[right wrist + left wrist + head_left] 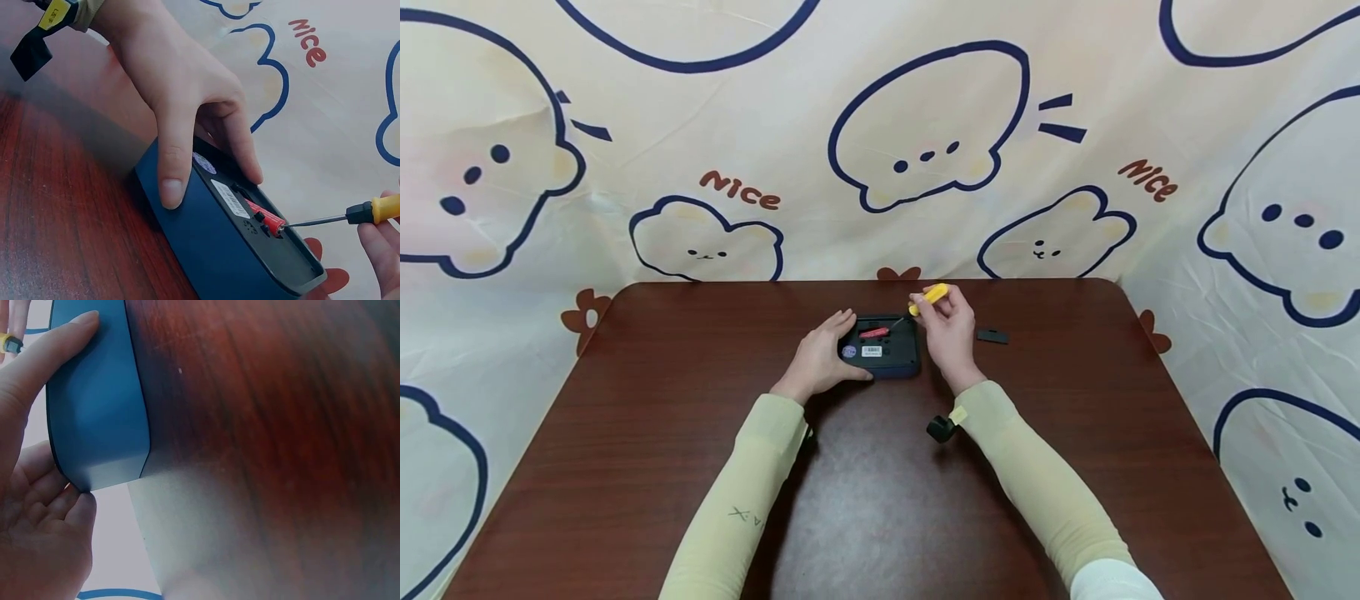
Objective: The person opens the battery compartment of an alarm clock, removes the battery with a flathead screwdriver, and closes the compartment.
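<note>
A dark blue box-shaped device (886,369) lies on the table with its black underside up. A sticker, a barcode label and a red battery (267,219) in its slot show there. My left hand (823,357) grips the device from the left, thumb (59,350) along the near side and fingers over the far edge. My right hand (949,333) pinches a screwdriver (929,298) by its yellow handle. In the right wrist view, the thin metal shaft (315,220) reaches the battery's end; whether the tip touches it, I cannot tell.
A small black cover (992,336) lies on the table (865,500) to the right of my right hand. The table's far edge is close behind the device, against a patterned cloth (805,125). A black camera (942,428) hangs at my right wrist.
</note>
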A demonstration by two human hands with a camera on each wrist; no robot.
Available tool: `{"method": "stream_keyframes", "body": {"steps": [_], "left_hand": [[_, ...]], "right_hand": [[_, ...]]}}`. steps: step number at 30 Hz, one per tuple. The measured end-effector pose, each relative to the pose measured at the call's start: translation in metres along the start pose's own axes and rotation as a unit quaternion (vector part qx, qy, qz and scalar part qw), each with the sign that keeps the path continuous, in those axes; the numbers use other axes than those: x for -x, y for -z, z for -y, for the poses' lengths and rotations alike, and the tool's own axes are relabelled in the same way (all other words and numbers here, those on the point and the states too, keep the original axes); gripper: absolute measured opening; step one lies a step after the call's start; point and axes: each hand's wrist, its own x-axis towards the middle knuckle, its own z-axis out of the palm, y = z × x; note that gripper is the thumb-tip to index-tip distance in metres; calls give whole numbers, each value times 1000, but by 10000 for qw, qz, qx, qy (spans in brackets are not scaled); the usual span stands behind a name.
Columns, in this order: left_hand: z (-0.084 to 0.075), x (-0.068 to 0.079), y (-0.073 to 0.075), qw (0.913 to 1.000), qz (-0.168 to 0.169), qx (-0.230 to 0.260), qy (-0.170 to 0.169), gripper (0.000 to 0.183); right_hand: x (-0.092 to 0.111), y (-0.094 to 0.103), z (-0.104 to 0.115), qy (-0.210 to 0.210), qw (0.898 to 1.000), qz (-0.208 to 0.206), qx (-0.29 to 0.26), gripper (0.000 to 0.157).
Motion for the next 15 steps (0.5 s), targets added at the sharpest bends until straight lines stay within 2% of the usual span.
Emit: {"method": "stream_keyframes", "body": {"steps": [8,15], "left_hand": [[0,1,1,9999,-29,82,-87,107],[0,2,1,9999,-37,121,-102,107]], "right_hand": [[1,2,-4,-130,9999,-61,53,22],[0,4,-8,-70,9999,-47,79,23]]}}
